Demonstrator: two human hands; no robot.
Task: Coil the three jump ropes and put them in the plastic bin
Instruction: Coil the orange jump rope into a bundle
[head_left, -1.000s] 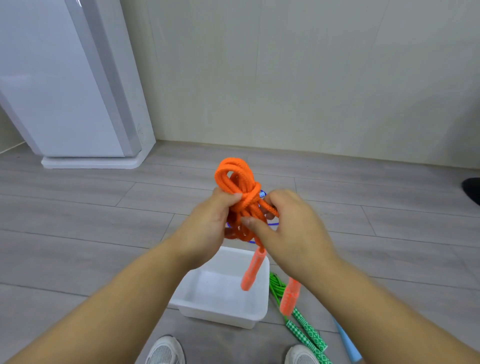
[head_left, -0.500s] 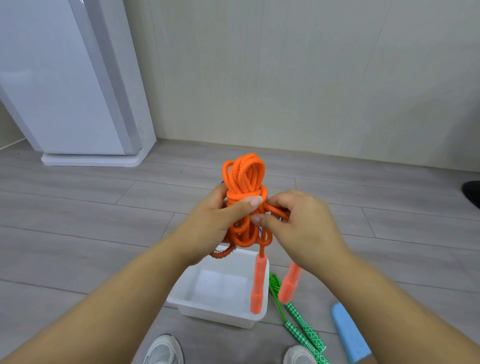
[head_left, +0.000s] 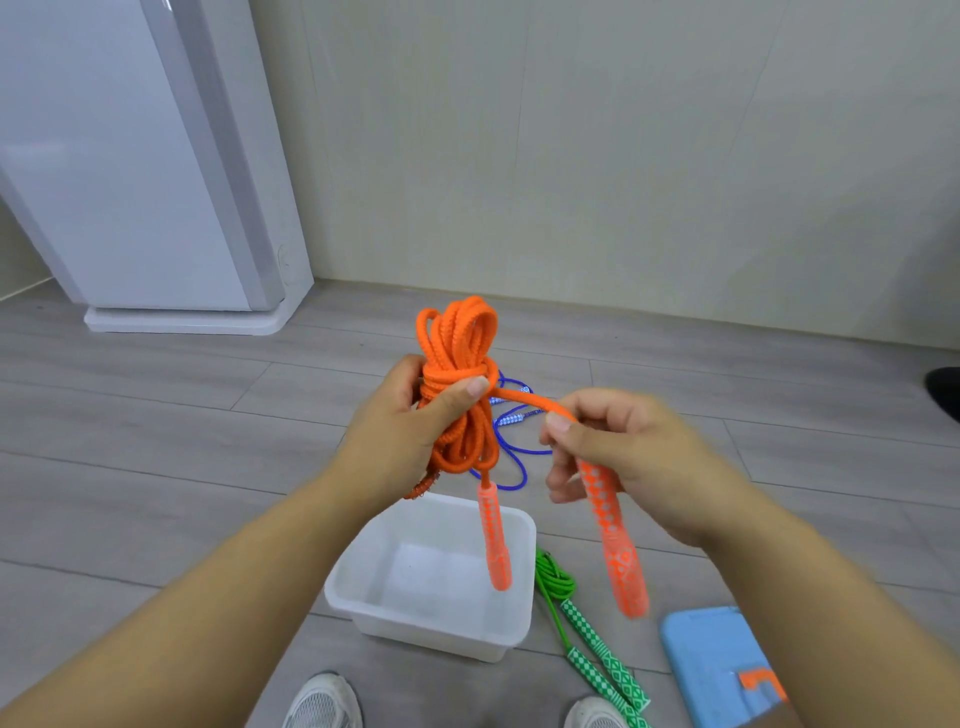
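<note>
Cinching the orange jump rope (head_left: 457, 353) is the step in hand: the left hand (head_left: 410, 431) grips the coiled bundle above the plastic bin (head_left: 431, 634), thumb on the wrap. The right hand (head_left: 623, 452) pinches the tail at its handle. Next, I'd say: pull snug, then lower it in.

Bright, even, soft light; shadows on the floor (head_left: 156, 467) are faint. The white cabinet (head_left: 130, 156) carries a mild sheen. Motion blur softens the right hand (head_left: 623, 457). Wide-angle distortion bends the edges.
</note>
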